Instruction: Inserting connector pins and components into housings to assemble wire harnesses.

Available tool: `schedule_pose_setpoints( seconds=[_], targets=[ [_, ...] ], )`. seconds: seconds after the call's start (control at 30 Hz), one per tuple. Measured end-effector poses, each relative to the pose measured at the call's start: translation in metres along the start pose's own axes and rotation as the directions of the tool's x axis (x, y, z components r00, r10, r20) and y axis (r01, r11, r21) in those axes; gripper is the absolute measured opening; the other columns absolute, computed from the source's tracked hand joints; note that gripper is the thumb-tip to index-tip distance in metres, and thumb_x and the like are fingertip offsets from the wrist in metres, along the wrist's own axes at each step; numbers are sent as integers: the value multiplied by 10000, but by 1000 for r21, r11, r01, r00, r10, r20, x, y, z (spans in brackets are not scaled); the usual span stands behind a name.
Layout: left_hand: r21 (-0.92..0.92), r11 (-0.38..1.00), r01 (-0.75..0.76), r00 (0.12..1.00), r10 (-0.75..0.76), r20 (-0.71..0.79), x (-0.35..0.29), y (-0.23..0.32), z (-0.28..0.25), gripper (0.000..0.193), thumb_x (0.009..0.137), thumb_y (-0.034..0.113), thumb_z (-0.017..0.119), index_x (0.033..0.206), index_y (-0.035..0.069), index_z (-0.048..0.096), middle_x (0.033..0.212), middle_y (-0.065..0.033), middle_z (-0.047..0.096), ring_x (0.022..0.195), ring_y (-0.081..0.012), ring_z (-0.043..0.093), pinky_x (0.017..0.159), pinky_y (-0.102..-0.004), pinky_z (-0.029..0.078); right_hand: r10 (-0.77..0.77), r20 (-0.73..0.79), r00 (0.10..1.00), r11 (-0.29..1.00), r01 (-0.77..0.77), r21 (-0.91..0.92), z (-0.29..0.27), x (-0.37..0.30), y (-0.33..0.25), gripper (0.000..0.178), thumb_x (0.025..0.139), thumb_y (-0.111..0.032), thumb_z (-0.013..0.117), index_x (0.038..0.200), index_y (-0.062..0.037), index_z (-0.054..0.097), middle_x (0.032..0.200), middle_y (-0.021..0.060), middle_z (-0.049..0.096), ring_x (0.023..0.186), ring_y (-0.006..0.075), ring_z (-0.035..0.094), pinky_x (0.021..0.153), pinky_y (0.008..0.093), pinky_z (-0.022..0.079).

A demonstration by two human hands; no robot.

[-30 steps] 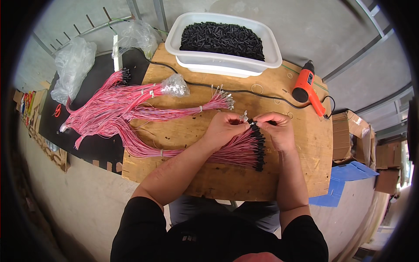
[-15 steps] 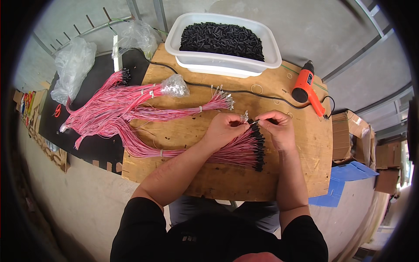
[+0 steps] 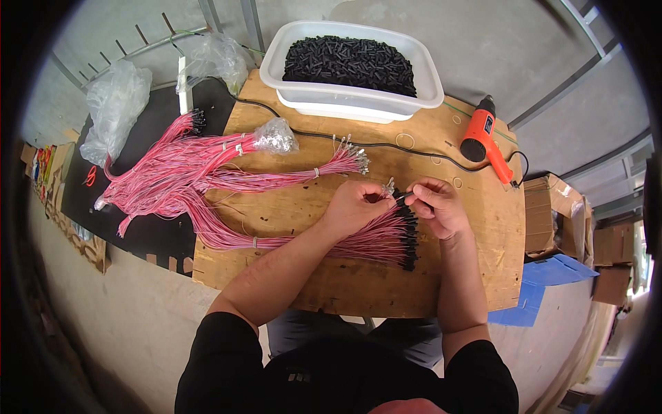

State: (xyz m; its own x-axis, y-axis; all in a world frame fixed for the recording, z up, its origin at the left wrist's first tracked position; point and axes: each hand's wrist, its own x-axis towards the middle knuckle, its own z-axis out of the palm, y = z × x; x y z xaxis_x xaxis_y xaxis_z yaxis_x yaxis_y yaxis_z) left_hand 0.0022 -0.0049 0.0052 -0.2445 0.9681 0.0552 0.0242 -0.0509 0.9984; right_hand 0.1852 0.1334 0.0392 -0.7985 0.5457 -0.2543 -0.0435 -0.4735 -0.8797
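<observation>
My left hand (image 3: 353, 207) is closed in a pinch on pink wires, just above the fanned end of a wire bundle (image 3: 372, 238). Light, whitish connector ends stick up past its fingertips. My right hand (image 3: 438, 207) pinches a thin dark piece, seemingly a short black tube (image 3: 404, 196), close beside the left fingertips. How far the tube sits over a wire is too small to make out. Below both hands, the bundle's wires end in a dense row of black sleeves (image 3: 410, 238). A tie gathers that bundle further left.
A white tub (image 3: 345, 109) of short black tubes (image 3: 348, 65) stands at the back. An orange heat gun (image 3: 479, 138) lies at the right, its black cord crossing the table (image 3: 483, 269). More pink wire bundles (image 3: 172, 162), plastic bags (image 3: 117, 110) and red-handled scissors (image 3: 90, 176) are leftward.
My right hand has drawn slightly right and turned, its fingers curling more; the dark piece now shows between the hands. My left hand has barely moved.
</observation>
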Motion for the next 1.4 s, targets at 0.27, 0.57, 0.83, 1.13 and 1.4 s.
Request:
schedule_pose_setpoints(
  seconds=[0.27, 0.57, 0.83, 1.13, 1.4],
  targets=[
    [10, 1000, -15, 1000, 15, -9, 0, 3, 1, 168, 923, 133, 735, 963, -30, 740, 736, 29, 652, 678, -20, 528, 588, -215, 431, 41, 33, 999, 999, -41, 19, 1, -1, -2, 152, 940, -100, 702, 1014, 31, 681, 831, 122, 720, 535, 47, 417, 484, 185, 319],
    [2, 1000, -1, 1000, 1, 4, -1, 8, 1, 156, 921, 122, 736, 945, -33, 736, 731, 34, 639, 683, -16, 519, 586, -215, 426, 34, 27, 999, 999, -33, -42, 4, -1, 0, 154, 937, -93, 704, 1024, 32, 685, 837, 130, 719, 542, 50, 424, 491, 189, 329],
    [35, 999, -14, 1000, 14, 5, -1, 6, 1, 152, 923, 117, 732, 938, -35, 734, 728, 43, 625, 685, -14, 508, 584, -213, 418, 38, 42, 998, 999, -37, -24, 4, -2, -3, 147, 934, -96, 694, 1006, 33, 695, 837, 140, 729, 535, 47, 418, 488, 185, 315],
    [39, 999, -24, 1000, 24, 5, 0, 5, 1, 154, 925, 119, 733, 930, -35, 735, 722, 49, 615, 684, -11, 501, 577, -208, 407, 41, 48, 998, 999, -40, -24, 4, -2, -2, 149, 932, -91, 696, 1009, 36, 694, 846, 143, 730, 540, 45, 424, 490, 180, 321],
    [39, 998, -51, 999, 51, 1, 1, 0, 1, 175, 890, 147, 750, 964, -11, 738, 722, -65, 671, 648, -67, 571, 607, -259, 482, 23, 1, 1000, 998, -23, -63, 2, -2, -4, 146, 923, -107, 718, 996, 18, 700, 806, 103, 711, 544, 44, 426, 491, 179, 318]
  ],
)
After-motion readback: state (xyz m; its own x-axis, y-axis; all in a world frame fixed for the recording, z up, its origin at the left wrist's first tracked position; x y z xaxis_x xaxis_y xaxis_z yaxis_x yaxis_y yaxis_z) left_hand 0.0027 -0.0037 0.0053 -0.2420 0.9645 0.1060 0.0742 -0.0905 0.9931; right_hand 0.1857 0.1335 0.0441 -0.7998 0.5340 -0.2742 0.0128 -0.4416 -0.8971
